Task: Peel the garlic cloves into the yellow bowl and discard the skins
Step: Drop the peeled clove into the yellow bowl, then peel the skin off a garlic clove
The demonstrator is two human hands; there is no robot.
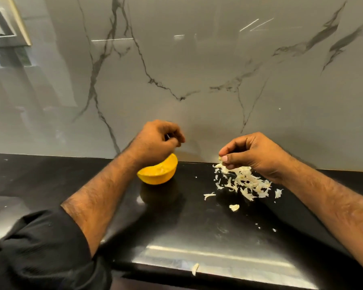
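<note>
Left hand (158, 139) curled above yellow bowl (157, 171), possibly pinching something small. Right hand (250, 153) pinching garlic skin scrap (220, 158) over skin pile (243, 182) on black table (176, 227).

looks like a home kitchen: glossy black stone countertop (197, 237) across the lower frame, grey marble-look backsplash (197, 70) with dark veins behind it, garlic skins (242, 182) scattered center right by a yellow bowl (157, 174).
</note>
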